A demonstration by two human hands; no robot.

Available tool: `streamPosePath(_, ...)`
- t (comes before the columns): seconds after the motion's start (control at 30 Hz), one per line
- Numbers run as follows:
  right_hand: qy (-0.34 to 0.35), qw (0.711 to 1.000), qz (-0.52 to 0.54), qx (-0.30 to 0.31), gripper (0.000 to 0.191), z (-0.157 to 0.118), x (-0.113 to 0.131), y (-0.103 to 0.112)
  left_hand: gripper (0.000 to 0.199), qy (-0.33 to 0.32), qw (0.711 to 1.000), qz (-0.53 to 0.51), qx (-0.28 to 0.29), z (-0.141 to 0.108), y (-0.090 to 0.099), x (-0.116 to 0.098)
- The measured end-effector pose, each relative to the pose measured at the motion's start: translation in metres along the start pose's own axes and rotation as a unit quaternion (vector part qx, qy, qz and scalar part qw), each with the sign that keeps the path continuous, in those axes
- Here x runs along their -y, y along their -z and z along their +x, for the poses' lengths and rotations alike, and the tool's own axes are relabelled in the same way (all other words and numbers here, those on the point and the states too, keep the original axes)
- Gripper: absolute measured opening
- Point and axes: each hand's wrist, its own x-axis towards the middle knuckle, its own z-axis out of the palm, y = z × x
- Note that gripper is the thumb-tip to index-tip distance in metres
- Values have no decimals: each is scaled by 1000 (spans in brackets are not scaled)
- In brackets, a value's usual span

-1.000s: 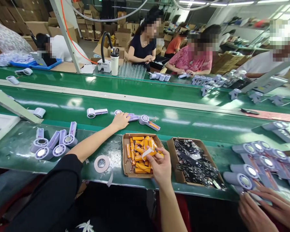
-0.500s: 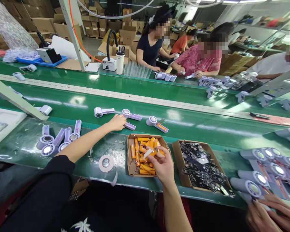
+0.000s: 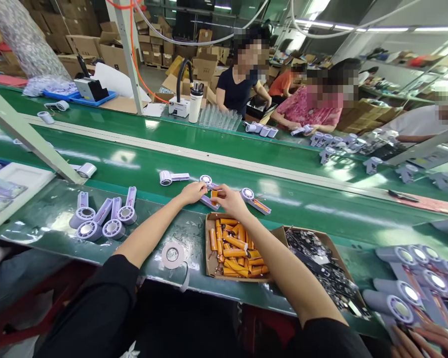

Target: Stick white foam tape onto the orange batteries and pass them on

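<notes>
My left hand [image 3: 194, 193] is closed on a lavender handheld fan housing [image 3: 209, 202]; its open handle shows while the fingers hide its round head. Over that handle, my right hand [image 3: 229, 200] pinches an orange wrapped battery [image 3: 214, 195]. Right behind my hands lies another fan housing [image 3: 205, 179], partly covered by the fingers. One more fan housing [image 3: 174, 177] rests to the left on the green belt. To the right is a fan housing [image 3: 256, 200] with an orange battery and wires in its handle. A cardboard box [image 3: 211, 272] of orange batteries stands below my right forearm.
A box [image 3: 283, 233] of black circuit boards sits to the right, partly behind my forearm. A tape roll [image 3: 172, 255] lies near the bench edge. Several fan housings [image 3: 113, 229] stand at left. At far right, a co-worker's hands [image 3: 425, 338] work beside more fans [image 3: 397, 306].
My right hand has moved from above the battery box up to my left hand, carrying a battery to the fan housing's handle. The view has shifted slightly.
</notes>
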Motion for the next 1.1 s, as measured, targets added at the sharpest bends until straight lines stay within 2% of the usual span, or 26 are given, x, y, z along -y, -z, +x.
streamPosePath(0.07, -1, 998, -55, 36, 30, 11, -4, -6, 23, 4, 1000, 1, 1, 2, -2, -2)
streamPosePath(0.2, -4, 979, -167, 117, 33, 15, -8, -7, 25, 8, 1000, 7, 10, 4, -4, -6)
streamPosePath(0.33, -12, 947, -257, 190, 42, 20, 3, -5, 28, 22, 999, 23, 8, 6, -7, -12)
streamPosePath(0.43, -5, 925, -307, 222, 44, 23, 15, -4, 29, 29, 999, 35, 9, 8, -7, -19)
streamPosePath(0.57, 9, 909, -348, 231, 44, 18, 24, 6, 28, 26, 998, 48, 16, 12, -8, -28)
streamPosePath(0.73, 12, 906, -358, 225, 45, 10, 18, 18, 32, 29, 998, 56, 15, 17, -13, -33)
streamPosePath(0.93, -4, 905, -357, 233, 42, 17, 11, 7, 31, 28, 998, 54, 8, 21, -22, -36)
streamPosePath(1.03, 3, 907, -354, 228, 40, 16, 9, 9, 27, 22, 998, 50, -10, 22, -24, -37)
streamPosePath(1.1, 3, 909, -356, 216, 40, 12, 4, 20, 29, 14, 998, 50, -39, 23, -21, -36)
